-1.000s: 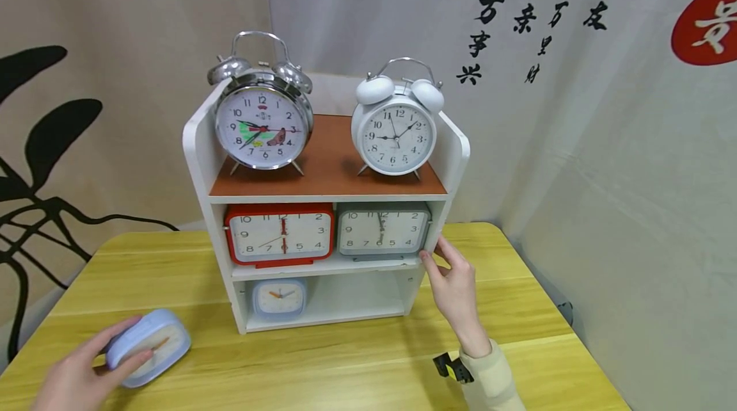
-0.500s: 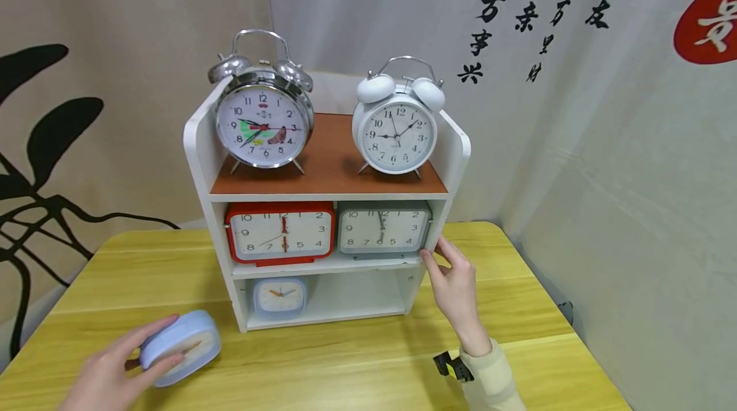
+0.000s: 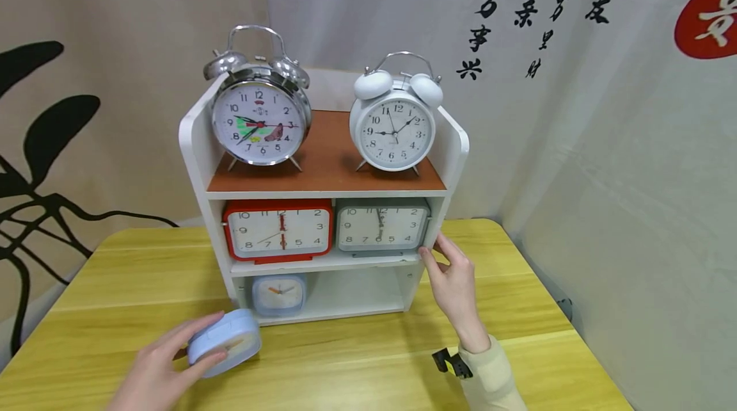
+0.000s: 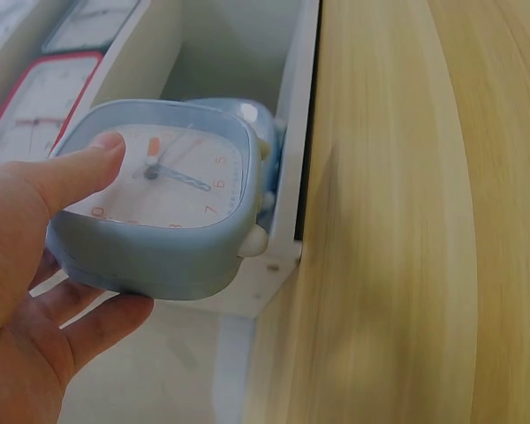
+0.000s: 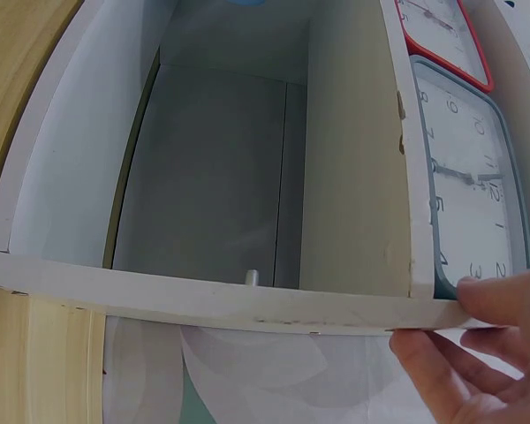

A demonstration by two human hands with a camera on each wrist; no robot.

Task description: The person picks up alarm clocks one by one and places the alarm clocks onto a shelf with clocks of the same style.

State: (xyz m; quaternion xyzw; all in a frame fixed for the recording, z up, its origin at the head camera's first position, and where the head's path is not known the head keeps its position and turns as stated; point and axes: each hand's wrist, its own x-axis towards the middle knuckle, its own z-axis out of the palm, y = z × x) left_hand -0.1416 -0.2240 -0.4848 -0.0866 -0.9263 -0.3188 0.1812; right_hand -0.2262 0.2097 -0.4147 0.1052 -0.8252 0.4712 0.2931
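Observation:
A light blue rounded-square alarm clock (image 3: 226,343) is pinched in my left hand (image 3: 164,360), thumb over its face and fingers behind. It is tilted, in front of the lower left corner of the white shelf (image 3: 328,194). In the left wrist view the held clock (image 4: 159,256) partly hides a similar blue clock (image 4: 252,113). That second clock (image 3: 279,294) stands at the left of the bottom compartment. My right hand (image 3: 453,283) grips the shelf's right side panel by its front edge, beside the grey rectangular clock (image 3: 381,226) in the middle compartment.
A red rectangular clock (image 3: 278,230) stands left of the grey one. On the brown top board are a silver twin-bell clock (image 3: 260,121) and a white twin-bell clock (image 3: 395,132). All stands on a wooden table (image 3: 357,366). Cloth with writing hangs behind.
My left hand has carried the blue clock rightward and slightly up, closer to the shelf. My right hand has kept its grip on the side panel.

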